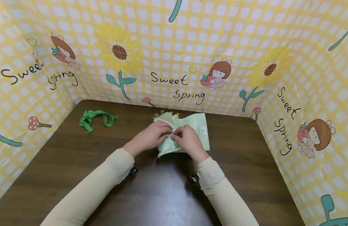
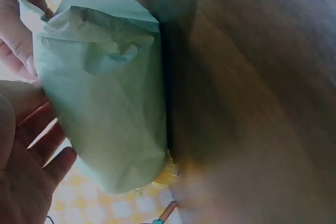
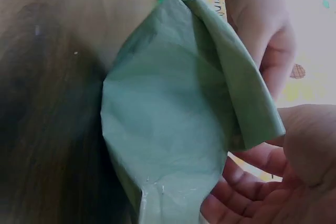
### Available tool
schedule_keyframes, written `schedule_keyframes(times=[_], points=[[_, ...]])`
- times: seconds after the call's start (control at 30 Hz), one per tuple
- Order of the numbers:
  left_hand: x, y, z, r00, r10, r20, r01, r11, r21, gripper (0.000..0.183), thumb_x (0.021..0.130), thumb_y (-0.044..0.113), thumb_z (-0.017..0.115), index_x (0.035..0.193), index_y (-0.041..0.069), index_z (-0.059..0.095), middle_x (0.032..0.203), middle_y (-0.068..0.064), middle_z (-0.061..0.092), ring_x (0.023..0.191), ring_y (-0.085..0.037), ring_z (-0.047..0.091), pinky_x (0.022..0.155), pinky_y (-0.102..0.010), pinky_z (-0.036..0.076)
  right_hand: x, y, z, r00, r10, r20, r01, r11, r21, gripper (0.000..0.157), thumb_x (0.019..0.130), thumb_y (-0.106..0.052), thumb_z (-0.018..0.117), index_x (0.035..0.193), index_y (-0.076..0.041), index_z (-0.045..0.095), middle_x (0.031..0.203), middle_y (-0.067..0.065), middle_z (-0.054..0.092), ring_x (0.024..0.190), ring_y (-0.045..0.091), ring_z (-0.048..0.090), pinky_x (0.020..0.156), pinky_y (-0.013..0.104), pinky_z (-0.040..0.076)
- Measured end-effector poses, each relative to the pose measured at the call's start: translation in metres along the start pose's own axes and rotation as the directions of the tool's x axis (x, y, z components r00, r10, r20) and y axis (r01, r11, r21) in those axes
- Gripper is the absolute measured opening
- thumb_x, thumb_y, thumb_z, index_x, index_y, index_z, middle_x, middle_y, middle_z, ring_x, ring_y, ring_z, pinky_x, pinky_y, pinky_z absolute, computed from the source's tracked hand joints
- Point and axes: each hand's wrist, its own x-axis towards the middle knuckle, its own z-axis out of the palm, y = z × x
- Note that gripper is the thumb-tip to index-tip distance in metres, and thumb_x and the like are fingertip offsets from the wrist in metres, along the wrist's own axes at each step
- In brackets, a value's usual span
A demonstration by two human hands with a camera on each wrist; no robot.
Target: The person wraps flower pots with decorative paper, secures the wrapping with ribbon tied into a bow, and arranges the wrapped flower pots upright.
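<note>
A pale green sheet of wrapping paper [image 1: 201, 133] is folded around a small bunch of flowers [image 1: 162, 114], whose white and yellow tips show past its far edge. On the paper's left part, my left hand [image 1: 151, 134] holds the folded layer between thumb and fingers. My right hand [image 1: 188, 141] pinches the paper beside it, close to the left fingertips. The left wrist view shows the wrapped paper [image 2: 113, 108] as a rounded bundle with a creased end. Seen from the right wrist, a flap of the paper [image 3: 244, 87] folds over. The stems are hidden.
A loosely looped green ribbon [image 1: 90, 116] lies at the far left of the dark wooden table [image 1: 151, 194]. Yellow checked cloth [image 1: 168, 47] printed with flowers and girls hangs around the table's back and sides.
</note>
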Motion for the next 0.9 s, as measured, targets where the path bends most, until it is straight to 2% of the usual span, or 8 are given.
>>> schedule_keyframes(times=[0.07,0.13,0.3,0.4,0.57,0.73,0.8,0.9], points=[[0.003,0.003,-0.001,0.999,-0.007,0.042,0.006,1.000,0.013,0.019,0.101,0.013,0.065,0.117,0.009,0.074,0.125,-0.008,0.069,0.121,-0.027,0.060,0.107,-0.044,0.047,-0.006,0.001,0.000,0.991,-0.116,-0.066,0.111,0.991,-0.069,0.019,0.096,-0.031,0.074,0.099,-0.012,0.077,0.096,0.003,0.062,0.088,0.018,0.059,0.078,0.034,0.052],[0.006,0.005,-0.002,0.997,-0.016,0.075,0.015,1.000,0.007,0.019,0.101,0.014,0.065,0.117,0.009,0.074,0.124,-0.007,0.069,0.121,-0.027,0.060,0.107,-0.043,0.047,-0.013,0.000,0.001,0.948,-0.297,-0.114,0.276,0.946,-0.168,0.020,0.095,-0.033,0.076,0.097,-0.013,0.077,0.096,0.002,0.061,0.088,0.019,0.058,0.080,0.034,0.051],[0.014,0.007,-0.006,0.989,-0.020,0.148,0.020,1.000,-0.002,0.022,0.103,0.018,0.061,0.121,0.010,0.073,0.126,-0.007,0.067,0.123,-0.027,0.057,0.109,-0.042,0.045,-0.028,-0.006,0.008,0.726,-0.687,-0.004,0.621,0.659,-0.425,0.023,0.085,-0.036,0.084,0.090,-0.017,0.072,0.098,-0.001,0.061,0.095,0.021,0.058,0.084,0.036,0.047],[0.016,0.007,-0.008,0.983,-0.033,0.182,0.036,0.999,-0.013,0.023,0.104,0.017,0.061,0.122,0.009,0.073,0.127,-0.008,0.066,0.125,-0.027,0.056,0.109,-0.042,0.044,-0.033,-0.012,0.018,0.685,-0.719,0.120,0.647,0.524,-0.554,0.013,0.090,-0.031,0.078,0.089,-0.020,0.071,0.099,-0.001,0.060,0.098,0.021,0.058,0.085,0.035,0.044],[0.015,0.007,-0.012,0.973,-0.065,0.220,0.076,0.996,-0.041,0.025,0.104,0.018,0.060,0.124,0.009,0.073,0.132,-0.008,0.065,0.130,-0.027,0.054,0.110,-0.042,0.044,-0.036,-0.017,0.028,0.661,-0.711,0.240,0.664,0.405,-0.628,0.013,0.098,-0.013,0.065,0.089,-0.020,0.072,0.099,-0.002,0.062,0.102,0.021,0.056,0.097,0.035,0.043],[0.014,0.008,-0.015,0.971,-0.092,0.221,0.108,0.992,-0.060,0.026,0.104,0.019,0.061,0.126,0.010,0.072,0.136,-0.007,0.065,0.134,-0.027,0.052,0.111,-0.043,0.044,-0.036,-0.017,0.026,0.544,-0.767,0.341,0.730,0.231,-0.644,0.014,0.098,-0.013,0.063,0.088,-0.020,0.069,0.099,-0.003,0.060,0.100,0.020,0.054,0.097,0.033,0.042],[0.013,0.009,-0.016,0.971,-0.095,0.220,0.112,0.992,-0.065,0.026,0.104,0.018,0.061,0.126,0.009,0.072,0.136,-0.008,0.065,0.134,-0.028,0.052,0.112,-0.044,0.043,-0.035,-0.017,0.025,0.516,-0.776,0.362,0.741,0.193,-0.643,0.014,0.099,-0.015,0.061,0.089,-0.021,0.069,0.100,-0.003,0.059,0.100,0.020,0.054,0.096,0.033,0.042],[0.011,0.008,-0.016,0.972,-0.096,0.213,0.112,0.991,-0.065,0.026,0.104,0.018,0.061,0.126,0.010,0.073,0.136,-0.008,0.065,0.134,-0.028,0.053,0.111,-0.044,0.044,-0.034,-0.018,0.027,0.510,-0.780,0.363,0.738,0.180,-0.650,0.016,0.101,-0.015,0.060,0.089,-0.021,0.069,0.100,-0.003,0.058,0.097,0.019,0.054,0.093,0.032,0.042]])
